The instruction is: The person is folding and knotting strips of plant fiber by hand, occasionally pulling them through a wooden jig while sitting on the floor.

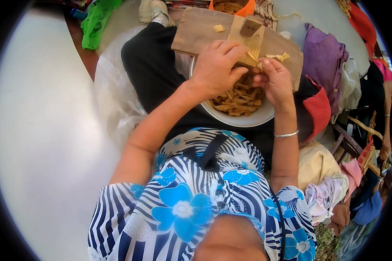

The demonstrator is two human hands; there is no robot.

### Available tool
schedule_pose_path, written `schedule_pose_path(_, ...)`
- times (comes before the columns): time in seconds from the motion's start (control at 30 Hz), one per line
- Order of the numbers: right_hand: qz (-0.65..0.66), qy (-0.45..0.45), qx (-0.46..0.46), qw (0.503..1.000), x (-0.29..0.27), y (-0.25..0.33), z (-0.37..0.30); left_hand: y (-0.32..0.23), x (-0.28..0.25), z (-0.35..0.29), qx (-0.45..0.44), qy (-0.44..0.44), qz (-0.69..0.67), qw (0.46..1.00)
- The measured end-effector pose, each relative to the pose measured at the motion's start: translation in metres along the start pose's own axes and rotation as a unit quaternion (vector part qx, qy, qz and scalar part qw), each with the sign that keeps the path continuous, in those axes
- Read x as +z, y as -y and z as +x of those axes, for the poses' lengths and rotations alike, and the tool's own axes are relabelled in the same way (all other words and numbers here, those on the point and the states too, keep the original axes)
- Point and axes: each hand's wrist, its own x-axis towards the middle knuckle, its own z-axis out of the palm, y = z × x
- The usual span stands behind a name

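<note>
My right hand (274,82) pinches a pale tan knotted strip (260,65) between thumb and fingertips. One short end of the strip points up toward my left hand (217,65), which rests over the near edge of a wooden board (200,26). Its thumb and forefinger are apart, with no hold on the strip visible. Just beyond my right fingertips, a knotted tan end (278,57) lies on the board; whether it belongs to the same strip I cannot tell. Below the hands, a pale round basin (237,119) holds many brown strips (241,100).
A wooden block (251,25) stands up from the board's lighter crosspiece, and a small tan piece (219,28) lies beside it. An orange container (247,8) is beyond. Purple cloth (322,56) and red cloth (317,106) lie right, a green plastic bag (98,21) far left.
</note>
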Motion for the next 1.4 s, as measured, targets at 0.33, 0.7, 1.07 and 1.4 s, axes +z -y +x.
schedule_pose_path(0.33, -0.069, 0.038, -0.124, 0.989, -0.006, 0.007, -0.009, 0.009, 0.003, 0.001, -0.152, 0.216, -0.194, 0.945)
schedule_pose_path(0.7, -0.142, 0.109, -0.034, 0.983, -0.004, 0.014, -0.018, 0.015, 0.008, -0.007, -0.33, 0.294, -0.51, 0.738)
schedule_pose_path(1.07, -0.152, 0.003, -0.104, 0.983, 0.01, 0.014, -0.013, 0.016, 0.009, -0.001, -0.282, 0.149, -0.417, 0.851)
schedule_pose_path(1.4, -0.111, -0.006, -0.131, 0.985, 0.021, 0.019, 0.005, 0.025, 0.008, 0.019, -0.304, 0.083, -0.443, 0.839)
